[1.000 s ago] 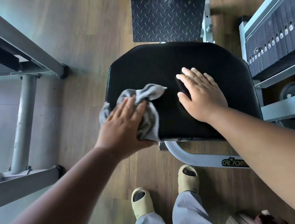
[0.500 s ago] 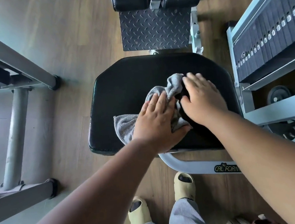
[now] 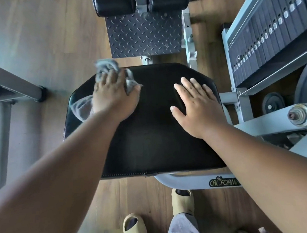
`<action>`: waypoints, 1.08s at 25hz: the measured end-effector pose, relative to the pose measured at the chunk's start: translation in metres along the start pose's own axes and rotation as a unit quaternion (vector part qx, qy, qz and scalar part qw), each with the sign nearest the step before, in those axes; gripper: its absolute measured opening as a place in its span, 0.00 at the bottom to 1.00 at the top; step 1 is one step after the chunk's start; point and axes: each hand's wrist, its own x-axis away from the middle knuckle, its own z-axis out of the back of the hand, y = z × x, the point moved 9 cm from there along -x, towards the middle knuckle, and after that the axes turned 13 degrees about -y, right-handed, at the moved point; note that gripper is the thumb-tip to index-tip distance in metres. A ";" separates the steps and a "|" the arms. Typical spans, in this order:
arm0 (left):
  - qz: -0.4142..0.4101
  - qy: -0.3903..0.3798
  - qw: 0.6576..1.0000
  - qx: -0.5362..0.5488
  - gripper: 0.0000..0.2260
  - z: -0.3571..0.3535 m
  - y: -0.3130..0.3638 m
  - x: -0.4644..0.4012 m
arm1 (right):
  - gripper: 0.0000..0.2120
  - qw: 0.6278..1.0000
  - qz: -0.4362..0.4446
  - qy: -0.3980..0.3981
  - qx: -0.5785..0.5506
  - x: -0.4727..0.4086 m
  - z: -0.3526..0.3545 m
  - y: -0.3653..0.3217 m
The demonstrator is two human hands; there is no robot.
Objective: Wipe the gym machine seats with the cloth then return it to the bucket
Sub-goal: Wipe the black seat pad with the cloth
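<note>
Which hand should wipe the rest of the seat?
Left. The left hand already presses the cloth at the seat's far-left corner; the right hand lies flat and empty, bracing.

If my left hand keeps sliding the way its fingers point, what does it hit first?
Probably nothing solid at once: the left hand, pressing the grey cloth, would leave the black padded seat's far edge; the grey checker-plate footrest lies beyond, seemingly lower.
</note>
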 end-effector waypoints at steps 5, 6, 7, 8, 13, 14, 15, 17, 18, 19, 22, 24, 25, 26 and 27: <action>-0.208 -0.075 0.974 -0.054 0.28 -0.036 0.121 0.036 | 0.33 1.000 0.004 0.020 -0.023 0.001 0.005 0.003; -0.211 -0.081 0.973 -0.056 0.29 -0.036 0.117 0.035 | 0.34 1.000 0.004 0.018 -0.025 0.000 0.005 0.004; -0.201 -0.073 0.976 -0.044 0.29 -0.029 0.104 0.029 | 0.34 1.000 0.005 0.016 -0.025 0.000 0.005 0.004; -0.175 -0.059 0.982 -0.024 0.29 -0.019 0.082 0.019 | 0.34 1.000 0.006 0.014 -0.026 -0.001 0.005 0.004; 0.022 0.002 1.000 0.018 0.27 0.016 -0.082 0.018 | 0.33 1.000 -0.003 0.000 -0.008 0.001 0.004 0.001; 0.048 -0.001 0.998 0.028 0.27 0.013 -0.100 0.023 | 0.33 1.000 -0.003 0.002 -0.004 0.000 0.003 0.000; 0.065 0.003 0.998 0.027 0.27 0.010 -0.103 0.025 | 0.33 1.000 -0.003 0.005 -0.001 -0.001 0.003 -0.001; 0.048 0.016 0.999 0.006 0.29 0.005 -0.068 0.025 | 0.33 1.000 -0.006 0.006 0.001 0.000 0.003 -0.001; 0.006 0.011 1.000 -0.003 0.30 0.001 -0.034 0.024 | 0.33 1.000 -0.006 0.005 0.001 0.000 0.003 -0.001; -0.050 -0.004 0.999 -0.009 0.29 -0.006 0.006 0.029 | 0.33 1.000 -0.006 0.005 0.000 0.000 0.003 -0.001; -0.182 -0.070 0.980 -0.038 0.29 -0.040 0.084 0.076 | 0.33 1.000 -0.001 0.001 -0.005 -0.002 0.004 0.001; -0.183 -0.058 0.981 -0.040 0.30 -0.040 0.061 0.096 | 0.32 1.000 -0.001 0.005 -0.007 -0.003 0.004 0.003; -0.142 -0.040 0.989 -0.027 0.30 -0.033 0.030 0.098 | 0.31 1.000 -0.001 0.005 -0.010 -0.003 0.003 0.004; -0.086 -0.022 0.996 -0.008 0.31 -0.026 -0.009 0.096 | 0.31 1.000 -0.001 0.003 -0.012 -0.003 0.002 0.004; -0.030 -0.012 0.999 0.009 0.31 -0.019 -0.051 0.094 | 0.31 1.000 -0.001 0.002 -0.013 -0.002 0.001 0.004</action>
